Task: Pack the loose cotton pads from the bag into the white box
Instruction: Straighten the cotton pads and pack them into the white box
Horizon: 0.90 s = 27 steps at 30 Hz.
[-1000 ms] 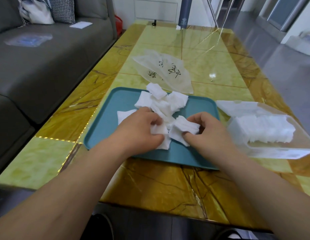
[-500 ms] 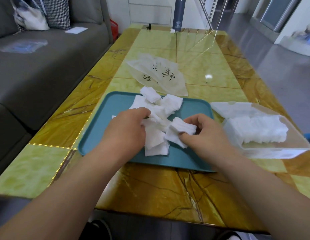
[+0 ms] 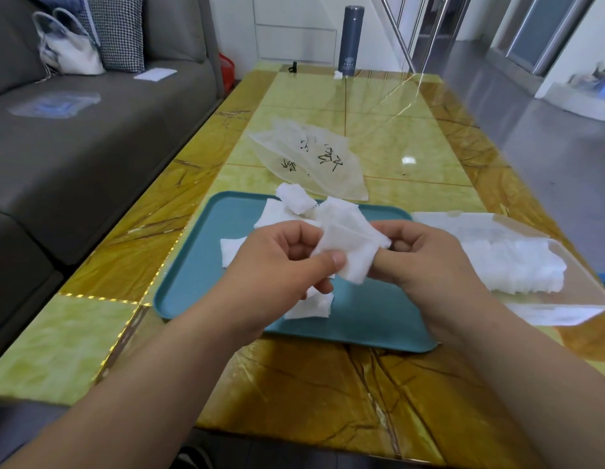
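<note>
1. Table (image 3: 328,384): glossy yellow-green and amber stone top; both forearms reach over its near edge.
2. Left hand (image 3: 277,265): raised above the tray, thumb and curled fingers pinching the left side of a small bundle of cotton pads.
3. Right hand (image 3: 426,258): level with the left, fingers curled onto the right side of the same bundle.
4. Held cotton pads (image 3: 345,245): several white squares, loosely overlapped, gripped between the two hands and clear of the tray.
5. Tray (image 3: 192,265): teal, rectangular, lying flat on the table under the hands.
6. Loose cotton pads (image 3: 294,198): scattered on the tray, most at its far edge, a few below the left hand.
7. White box (image 3: 565,313): translucent, open, just right of the tray; packed pads (image 3: 517,262) fill it in a row.
8. Bag (image 3: 311,160): clear with dark print, flat on the table beyond the tray.
9. Flask (image 3: 347,40): dark, upright at the far table edge.
10. Sofa (image 3: 74,147): grey, left of the table.
</note>
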### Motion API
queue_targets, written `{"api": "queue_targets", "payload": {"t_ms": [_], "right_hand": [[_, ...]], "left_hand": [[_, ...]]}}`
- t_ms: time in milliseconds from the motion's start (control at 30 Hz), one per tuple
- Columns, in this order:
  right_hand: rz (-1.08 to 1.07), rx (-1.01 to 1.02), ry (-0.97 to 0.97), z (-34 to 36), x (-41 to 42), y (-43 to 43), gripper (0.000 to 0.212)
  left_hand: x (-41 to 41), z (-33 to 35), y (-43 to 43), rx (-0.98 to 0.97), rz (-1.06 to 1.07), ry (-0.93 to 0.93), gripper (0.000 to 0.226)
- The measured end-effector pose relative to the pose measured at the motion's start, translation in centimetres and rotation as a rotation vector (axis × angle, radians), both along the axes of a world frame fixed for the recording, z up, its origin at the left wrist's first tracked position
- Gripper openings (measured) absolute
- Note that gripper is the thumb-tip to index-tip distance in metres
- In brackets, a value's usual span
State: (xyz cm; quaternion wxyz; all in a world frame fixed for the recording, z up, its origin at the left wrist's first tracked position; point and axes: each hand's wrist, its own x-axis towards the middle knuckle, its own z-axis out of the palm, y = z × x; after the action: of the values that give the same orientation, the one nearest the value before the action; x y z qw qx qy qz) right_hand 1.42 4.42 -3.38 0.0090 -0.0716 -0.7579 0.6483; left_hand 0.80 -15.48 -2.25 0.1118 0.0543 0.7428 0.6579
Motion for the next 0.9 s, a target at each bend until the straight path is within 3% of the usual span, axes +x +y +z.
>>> {"api": "queue_targets", "payload": {"t_ms": [233,767,900], "right_hand": [[0.037,0.009,0.028,0.3,0.3,0.0,0.042],[0.089,0.005,0.033,-0.1,0.4,-0.1,0.035],[0.189,-0.067,-0.046,-0.1,0.4,-0.1,0.063]], "left_hand": [[-0.1,0.0,0.5,-0.047,0.043,-0.014,0.018],[-0.5,-0.8,0.5,-0.057,0.016,-0.012,0.016],[-0.6,-1.4,0.7,-0.108,0.059,0.000,0.022]]}}
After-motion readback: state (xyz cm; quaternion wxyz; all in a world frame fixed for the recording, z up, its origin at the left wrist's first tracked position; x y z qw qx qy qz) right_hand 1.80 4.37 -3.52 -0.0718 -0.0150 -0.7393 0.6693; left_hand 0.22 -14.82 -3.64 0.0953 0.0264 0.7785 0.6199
